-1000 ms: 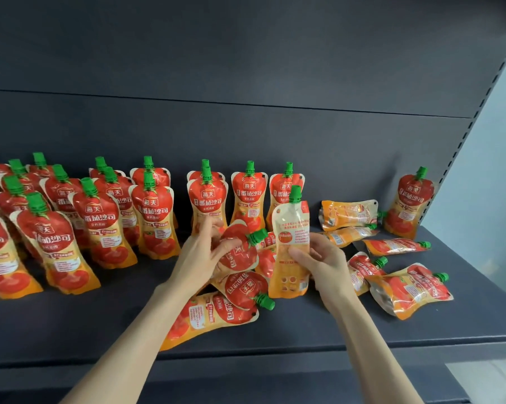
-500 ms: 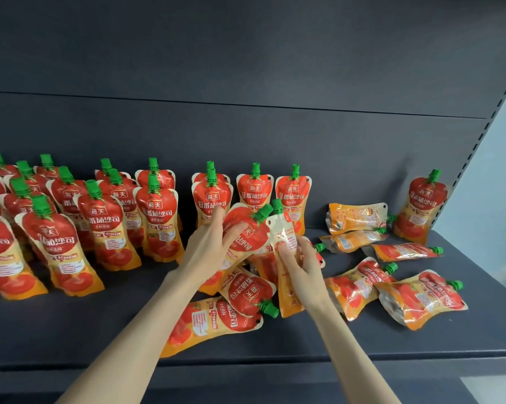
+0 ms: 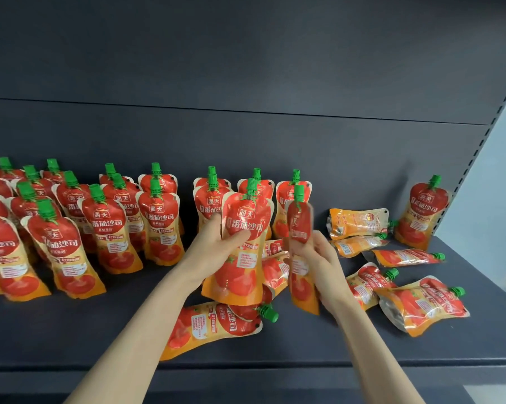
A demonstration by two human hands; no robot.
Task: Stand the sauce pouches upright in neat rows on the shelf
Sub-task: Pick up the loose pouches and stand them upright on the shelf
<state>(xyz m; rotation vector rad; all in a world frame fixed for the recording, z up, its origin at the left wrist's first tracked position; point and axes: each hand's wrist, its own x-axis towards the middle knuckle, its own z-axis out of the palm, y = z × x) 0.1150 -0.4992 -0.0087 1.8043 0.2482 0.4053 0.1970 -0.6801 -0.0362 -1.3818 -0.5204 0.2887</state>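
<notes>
My left hand (image 3: 216, 243) grips a red and orange sauce pouch (image 3: 240, 258) with a green cap, held upright and facing me above the shelf (image 3: 71, 330). My right hand (image 3: 318, 263) grips a second pouch (image 3: 301, 237), upright and turned edge-on to me. Rows of upright pouches (image 3: 106, 223) fill the shelf's left and back. Several pouches lie flat: one (image 3: 211, 325) below my hands, more (image 3: 420, 304) at the right. One pouch (image 3: 426, 211) stands alone at the far right.
The dark back panel (image 3: 246, 68) rises behind the rows. A perforated upright (image 3: 476, 153) bounds the shelf on the right. Bare shelf surface lies along the front edge (image 3: 56, 363).
My left hand has lifted its pouch from tilted to upright. My right hand has raised its pouch and turned it from back-facing to edge-on. The view shifted slightly left.
</notes>
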